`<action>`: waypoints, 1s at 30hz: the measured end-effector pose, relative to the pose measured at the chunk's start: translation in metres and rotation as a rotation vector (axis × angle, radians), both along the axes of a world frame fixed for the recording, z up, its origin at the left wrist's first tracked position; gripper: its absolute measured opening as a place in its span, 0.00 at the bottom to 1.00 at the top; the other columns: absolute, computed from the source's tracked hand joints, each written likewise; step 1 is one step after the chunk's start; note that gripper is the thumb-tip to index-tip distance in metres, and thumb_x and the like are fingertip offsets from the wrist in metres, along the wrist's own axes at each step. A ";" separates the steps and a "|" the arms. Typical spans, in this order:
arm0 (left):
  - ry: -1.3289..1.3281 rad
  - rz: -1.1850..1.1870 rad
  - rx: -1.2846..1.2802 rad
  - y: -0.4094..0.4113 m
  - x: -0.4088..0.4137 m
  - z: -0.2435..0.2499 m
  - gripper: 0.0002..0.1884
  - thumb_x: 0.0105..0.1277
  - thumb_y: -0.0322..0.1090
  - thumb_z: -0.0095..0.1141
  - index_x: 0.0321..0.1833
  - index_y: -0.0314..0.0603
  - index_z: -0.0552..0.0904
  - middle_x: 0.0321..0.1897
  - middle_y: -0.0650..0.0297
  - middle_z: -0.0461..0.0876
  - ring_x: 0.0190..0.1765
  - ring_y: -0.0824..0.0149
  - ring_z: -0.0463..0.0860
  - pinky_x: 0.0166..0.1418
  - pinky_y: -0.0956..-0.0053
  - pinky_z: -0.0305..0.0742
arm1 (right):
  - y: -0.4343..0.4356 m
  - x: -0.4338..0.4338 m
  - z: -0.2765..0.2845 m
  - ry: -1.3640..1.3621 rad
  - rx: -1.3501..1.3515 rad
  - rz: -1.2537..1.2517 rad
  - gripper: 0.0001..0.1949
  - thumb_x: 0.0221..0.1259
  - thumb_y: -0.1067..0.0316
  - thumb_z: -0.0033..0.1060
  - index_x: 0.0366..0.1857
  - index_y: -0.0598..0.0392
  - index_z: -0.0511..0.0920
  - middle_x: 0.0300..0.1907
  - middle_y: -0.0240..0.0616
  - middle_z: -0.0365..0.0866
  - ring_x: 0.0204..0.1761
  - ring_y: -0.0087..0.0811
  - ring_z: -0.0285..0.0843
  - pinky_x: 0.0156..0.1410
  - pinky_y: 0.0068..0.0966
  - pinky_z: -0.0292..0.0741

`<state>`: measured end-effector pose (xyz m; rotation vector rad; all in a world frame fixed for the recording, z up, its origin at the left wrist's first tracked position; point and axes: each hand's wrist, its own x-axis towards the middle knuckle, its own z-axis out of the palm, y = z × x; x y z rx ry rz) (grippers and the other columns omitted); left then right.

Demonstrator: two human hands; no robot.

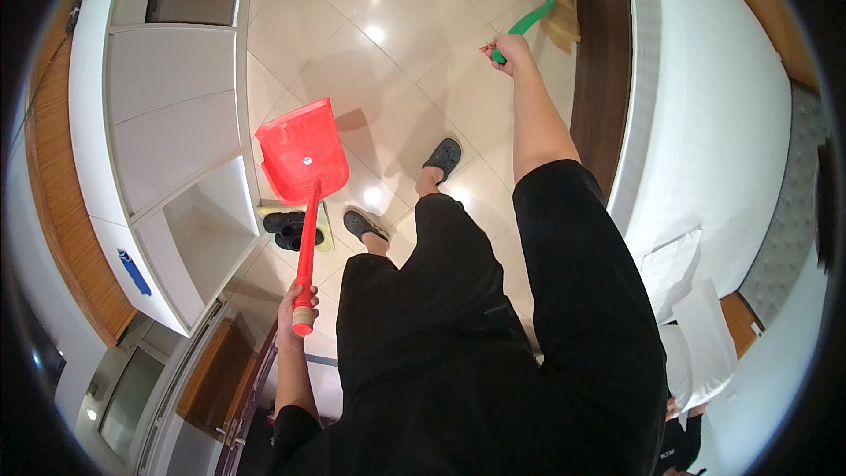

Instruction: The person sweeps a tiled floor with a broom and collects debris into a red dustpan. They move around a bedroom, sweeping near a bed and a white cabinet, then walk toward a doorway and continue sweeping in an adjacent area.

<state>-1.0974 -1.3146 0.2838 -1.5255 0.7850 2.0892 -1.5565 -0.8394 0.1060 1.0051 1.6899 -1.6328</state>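
My left hand (295, 309) grips the handle of a red plastic dustpan (307, 158) near its taped end. The pan hangs above the tiled floor, with no debris that I can make out in it. Stretched out to the far right, my right hand (509, 53) is closed around the green handle of a broom (533, 16). The broom's straw bristles (563, 18) are against or close beside the dark base of the bed; whether they touch it I cannot tell.
White cabinets with an open compartment (211, 225) run along the left. Black shoes (284, 228) rest on a small mat beside them. At right stands a bed with a white mattress (707, 112) and dark wooden base (600, 66). Another person (681, 439) handles a white pillow (704, 344).
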 end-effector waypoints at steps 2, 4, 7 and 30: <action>-0.015 -0.024 0.025 -0.010 0.005 -0.021 0.22 0.66 0.36 0.50 0.63 0.48 0.64 0.35 0.59 0.78 0.27 0.67 0.79 0.21 0.71 0.79 | -0.012 0.012 -0.002 -0.037 0.170 0.111 0.09 0.58 0.74 0.44 0.28 0.59 0.78 0.26 0.41 0.84 0.22 0.26 0.78 0.23 0.29 0.72; -0.032 -0.060 0.046 -0.019 0.018 -0.055 0.23 0.66 0.36 0.50 0.64 0.49 0.64 0.34 0.60 0.78 0.27 0.68 0.79 0.21 0.71 0.78 | -0.023 0.017 -0.005 -0.024 0.346 0.315 0.08 0.57 0.74 0.45 0.29 0.60 0.78 0.26 0.42 0.83 0.23 0.28 0.80 0.23 0.31 0.73; -0.030 -0.153 0.005 -0.043 0.036 -0.118 0.24 0.66 0.37 0.52 0.64 0.48 0.64 0.33 0.60 0.78 0.26 0.67 0.80 0.19 0.74 0.78 | -0.036 0.039 0.002 -0.001 0.548 0.709 0.07 0.56 0.75 0.46 0.30 0.63 0.78 0.25 0.45 0.83 0.23 0.32 0.81 0.23 0.33 0.75; 0.091 -0.107 0.138 -0.069 0.076 -0.250 0.10 0.64 0.34 0.53 0.42 0.36 0.71 0.25 0.59 0.78 0.24 0.65 0.80 0.28 0.72 0.79 | -0.209 0.348 0.255 -0.208 0.515 1.470 0.15 0.64 0.70 0.48 0.53 0.53 0.64 0.20 0.36 0.76 0.15 0.25 0.74 0.20 0.25 0.72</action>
